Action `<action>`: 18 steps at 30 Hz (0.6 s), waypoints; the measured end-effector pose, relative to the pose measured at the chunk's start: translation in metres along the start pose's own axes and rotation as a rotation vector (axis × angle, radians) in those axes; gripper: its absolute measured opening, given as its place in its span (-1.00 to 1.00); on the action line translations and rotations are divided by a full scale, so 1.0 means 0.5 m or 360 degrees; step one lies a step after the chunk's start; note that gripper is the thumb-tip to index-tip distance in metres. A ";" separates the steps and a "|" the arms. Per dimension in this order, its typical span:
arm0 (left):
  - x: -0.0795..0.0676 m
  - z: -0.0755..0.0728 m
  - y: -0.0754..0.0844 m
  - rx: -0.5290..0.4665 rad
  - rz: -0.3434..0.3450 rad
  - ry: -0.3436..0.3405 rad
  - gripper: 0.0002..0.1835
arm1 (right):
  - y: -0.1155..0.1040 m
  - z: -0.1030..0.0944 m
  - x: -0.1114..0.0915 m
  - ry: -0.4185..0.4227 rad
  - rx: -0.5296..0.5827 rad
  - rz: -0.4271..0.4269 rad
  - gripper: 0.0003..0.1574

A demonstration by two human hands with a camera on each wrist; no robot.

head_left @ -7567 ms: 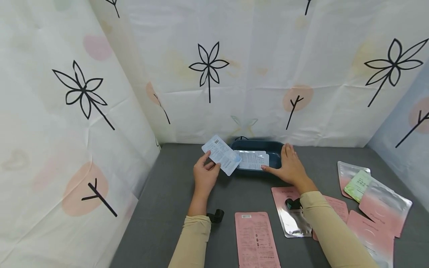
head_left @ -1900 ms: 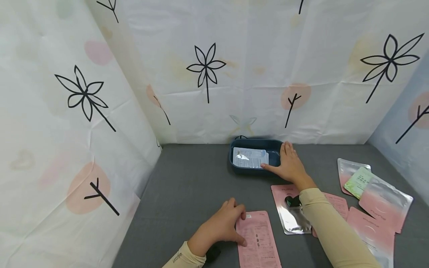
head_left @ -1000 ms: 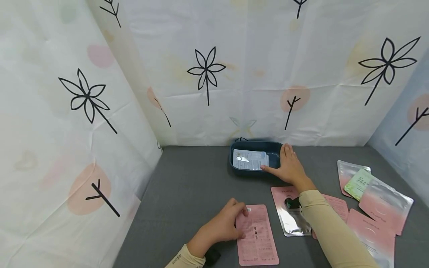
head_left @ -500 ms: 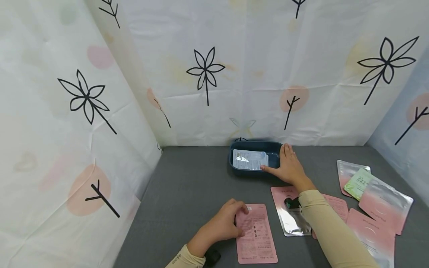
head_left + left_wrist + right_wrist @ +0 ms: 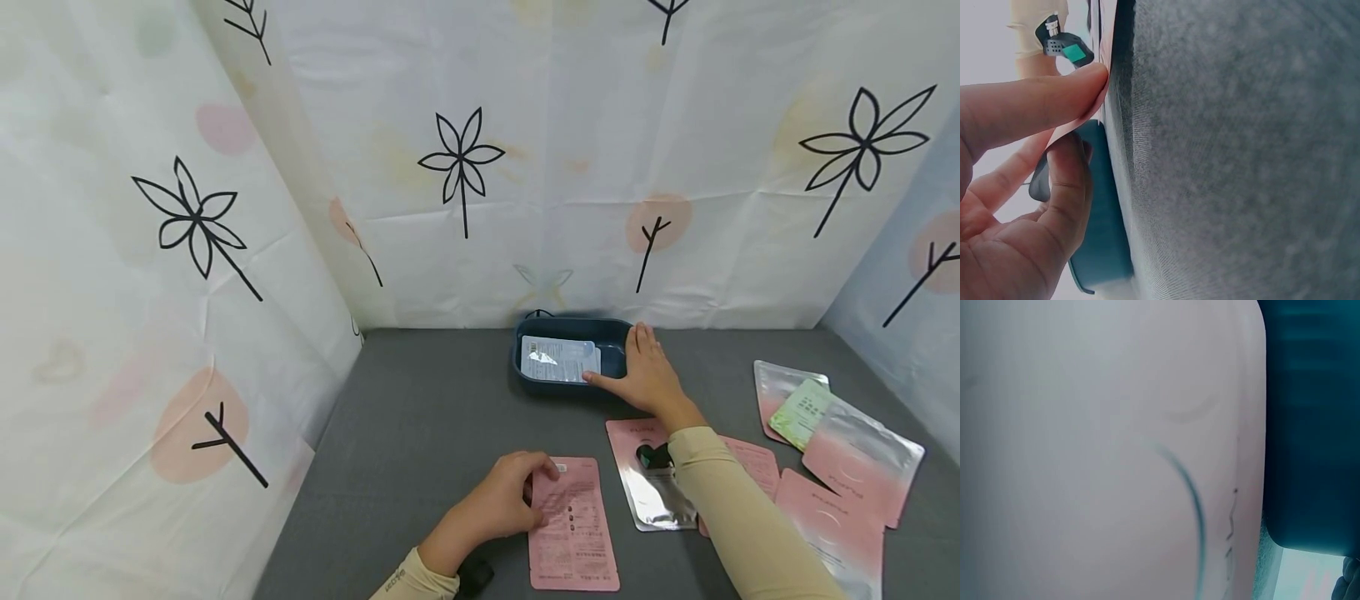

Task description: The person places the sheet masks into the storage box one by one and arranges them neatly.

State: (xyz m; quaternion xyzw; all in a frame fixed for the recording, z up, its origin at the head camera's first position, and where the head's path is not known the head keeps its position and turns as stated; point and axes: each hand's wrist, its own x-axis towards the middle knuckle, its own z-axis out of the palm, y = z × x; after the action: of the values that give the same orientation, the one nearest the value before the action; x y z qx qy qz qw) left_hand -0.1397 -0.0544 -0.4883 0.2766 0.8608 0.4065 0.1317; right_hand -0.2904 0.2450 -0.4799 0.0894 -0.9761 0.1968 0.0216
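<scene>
Left hand (image 5: 495, 498) pinches a pink packet (image 5: 576, 537), long axis toward the tray (image 5: 558, 387).

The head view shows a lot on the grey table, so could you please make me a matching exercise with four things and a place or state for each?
Column one
1. Left hand
2. Right hand
3. Pale blue packets
4. Green packet

Column two
A. Lying inside the dark blue tray
B. Lying among pink-and-silver packets
C. Pinching the left edge of a pink packet
D. Touching the right end of the dark blue tray

Right pairs: 1-C, 2-D, 3-A, 4-B
</scene>
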 end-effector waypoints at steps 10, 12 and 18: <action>0.000 0.002 0.000 -0.0090 0.0019 0.0008 -0.54 | 0.001 -0.001 0.001 -0.0006 -0.0008 0.0003 0.72; 0.001 0.003 0.001 -0.0126 0.0026 0.0005 -0.54 | 0.001 -0.001 0.001 -0.0008 -0.0011 0.0004 0.72; 0.004 0.004 -0.002 -0.0089 0.0039 0.0023 -0.52 | 0.002 0.001 0.002 -0.0006 -0.0001 0.0006 0.72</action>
State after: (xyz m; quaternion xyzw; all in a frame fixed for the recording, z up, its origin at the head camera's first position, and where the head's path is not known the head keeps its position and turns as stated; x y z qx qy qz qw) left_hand -0.1409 -0.0524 -0.4906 0.2802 0.8467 0.4338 0.1281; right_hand -0.2914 0.2456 -0.4807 0.0880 -0.9764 0.1963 0.0194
